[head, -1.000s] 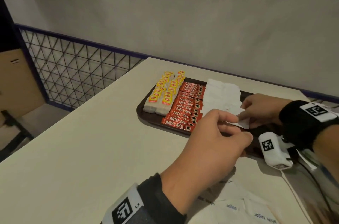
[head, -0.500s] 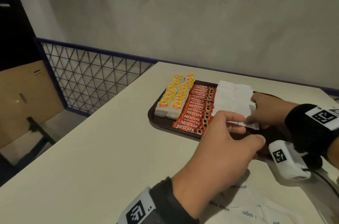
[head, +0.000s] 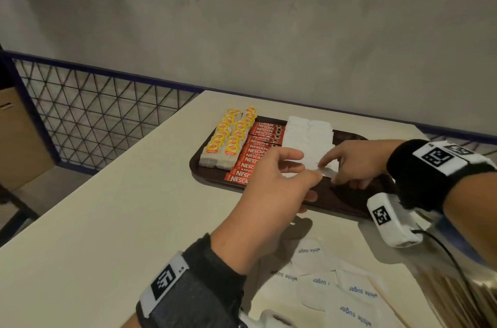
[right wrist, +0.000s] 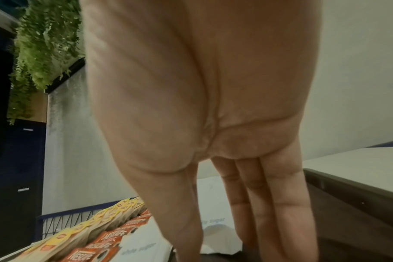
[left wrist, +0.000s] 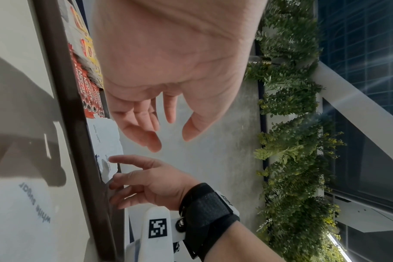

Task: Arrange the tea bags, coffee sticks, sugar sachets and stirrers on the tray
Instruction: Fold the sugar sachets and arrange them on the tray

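Two hands meet over the near end of the sugar row [head: 309, 136] on the tray [head: 347, 202]. Right hand [head: 357, 163]: fingers straight, tips pressing down on the nearest sachet [head: 326, 170] of that row, holding it flat against the tray floor. Left hand [head: 271, 188]: hovers just left of the sachet, thumb and forefinger apart, fingers loosely bent; the left wrist view shows the grip spread and holding nothing.

Landmark = tray. Tea bags [head: 228, 139] sit at its left end, coffee sticks [head: 258, 150] next, sugar row third; the right end is bare. Loose sachets [head: 357, 292] lie on the tabletop [head: 107, 220] just off the tray's near edge, below the left wrist.

Key relation: the row's long axis runs from the tray's far edge to its near edge, so the next sachet goes at the near end. Judgement: the left hand is nearer the loose pile and is better placed to fetch one. Stirrers: not clearly made out.
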Motion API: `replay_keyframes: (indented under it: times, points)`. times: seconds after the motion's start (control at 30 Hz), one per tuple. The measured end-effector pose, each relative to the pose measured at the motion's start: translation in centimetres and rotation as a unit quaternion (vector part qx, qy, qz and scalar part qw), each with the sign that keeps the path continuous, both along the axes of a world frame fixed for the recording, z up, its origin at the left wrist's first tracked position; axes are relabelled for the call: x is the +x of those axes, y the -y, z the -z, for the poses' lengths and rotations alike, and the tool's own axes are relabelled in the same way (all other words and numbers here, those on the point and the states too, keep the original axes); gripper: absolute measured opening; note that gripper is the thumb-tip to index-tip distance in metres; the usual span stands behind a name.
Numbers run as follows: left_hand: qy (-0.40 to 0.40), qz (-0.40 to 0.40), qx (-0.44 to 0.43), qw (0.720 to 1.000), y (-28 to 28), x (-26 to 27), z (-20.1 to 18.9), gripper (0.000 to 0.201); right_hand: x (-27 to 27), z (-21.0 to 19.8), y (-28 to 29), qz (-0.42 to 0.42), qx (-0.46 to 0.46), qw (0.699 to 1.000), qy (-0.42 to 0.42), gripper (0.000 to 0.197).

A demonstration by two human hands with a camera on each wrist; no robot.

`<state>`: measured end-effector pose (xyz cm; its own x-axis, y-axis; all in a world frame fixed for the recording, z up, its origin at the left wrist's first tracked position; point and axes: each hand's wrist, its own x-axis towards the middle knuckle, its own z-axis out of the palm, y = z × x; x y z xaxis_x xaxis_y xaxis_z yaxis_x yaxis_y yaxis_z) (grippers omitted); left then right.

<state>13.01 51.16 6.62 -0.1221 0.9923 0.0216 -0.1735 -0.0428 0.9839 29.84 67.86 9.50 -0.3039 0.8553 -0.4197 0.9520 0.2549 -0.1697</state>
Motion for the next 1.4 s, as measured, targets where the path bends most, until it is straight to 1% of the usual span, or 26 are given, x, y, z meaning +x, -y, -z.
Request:
replay_keyframes:
  times: [0.13,0.27,0.43,0.5,0.57,0.63,0.67,0.7,0.73,0.77,0.83,0.87,0.9,0.93,0.97,1.03,1.13,1.27,1.4]
  points:
    - [0.001,-0.011,0.005,1.000,-0.1,-0.1,-0.1,0.031,-0.1,0.5,0.1,-0.006,-0.004,1.000,0.021,0.049]
    - [-0.001,-0.014,0.008,1.000,-0.2,0.0,-0.1,0.030,0.0,0.8,-0.1,-0.011,-0.003,1.000,0.018,0.050]
    - [-0.005,-0.013,0.008,1.000,-0.3,0.0,-0.1,0.031,-0.3,0.6,0.5,-0.019,0.007,0.999,0.030,0.051]
    - [-0.008,-0.016,0.007,1.000,-0.3,-0.2,-0.1,0.031,-0.2,-0.1,1.1,-0.018,0.012,1.000,0.023,0.049]
    - [-0.006,-0.021,0.009,1.000,-0.3,-0.4,-0.2,0.030,-0.2,-1.4,2.3,-0.025,0.039,0.999,0.009,0.041]
    - [-0.003,-0.033,0.014,0.999,-0.4,-0.7,-0.3,0.029,-0.4,-2.8,4.6,-0.050,0.078,0.996,-0.010,0.034]
    - [-0.001,-0.041,0.015,0.999,-0.4,-0.8,-0.4,0.029,-0.6,-3.4,6.1,-0.068,0.079,0.994,-0.019,0.031]
    - [0.004,-0.049,0.017,0.999,-0.4,-0.9,-0.5,0.028,-0.8,-3.7,7.8,-0.089,0.060,0.994,-0.022,0.031]
    - [0.010,-0.058,0.018,0.998,-0.4,-1.1,-0.7,0.027,-0.9,-3.8,9.5,-0.111,0.025,0.993,-0.017,0.037]
    - [0.014,-0.067,0.020,0.997,-0.5,-1.3,-0.8,0.026,-1.1,-3.8,11.1,-0.127,-0.014,0.992,-0.001,0.047]
    - [0.014,-0.077,0.023,0.997,-0.5,-1.6,-0.9,0.023,-1.1,-3.1,13.7,-0.160,-0.061,0.983,0.068,0.076]
    - [0.014,-0.079,0.023,0.997,-0.4,-1.8,-1.0,0.022,-0.9,-2.5,14.5,-0.177,-0.061,0.977,0.104,0.087]
    - [0.014,-0.079,0.024,0.996,-0.4,-1.9,-1.1,0.022,-0.8,-1.8,15.1,-0.190,-0.053,0.971,0.132,0.094]
    - [0.015,-0.079,0.025,0.996,-0.4,-1.9,-1.1,0.021,-0.6,-1.2,15.5,-0.195,-0.045,0.969,0.148,0.097]
    - [0.014,-0.078,0.025,0.997,-0.3,-1.9,-1.1,0.021,-0.4,-0.6,15.8,-0.195,-0.040,0.968,0.150,0.096]
    - [0.008,-0.076,0.026,0.997,-0.2,-1.7,-1.1,0.022,-0.1,0.1,16.1,-0.180,-0.035,0.975,0.128,0.088]
    - [0.002,-0.070,0.024,0.997,-0.1,-1.4,-0.9,0.023,0.2,0.4,16.1,-0.153,-0.025,0.985,0.081,0.072]
    - [-0.008,-0.063,0.018,0.998,0.0,-1.1,-0.8,0.021,0.3,0.5,15.8,-0.133,-0.007,0.990,0.043,0.061]
    - [-0.011,-0.062,0.018,0.998,0.0,-1.3,-1.0,0.020,0.9,-0.1,15.5,-0.133,0.013,0.991,0.010,0.036]
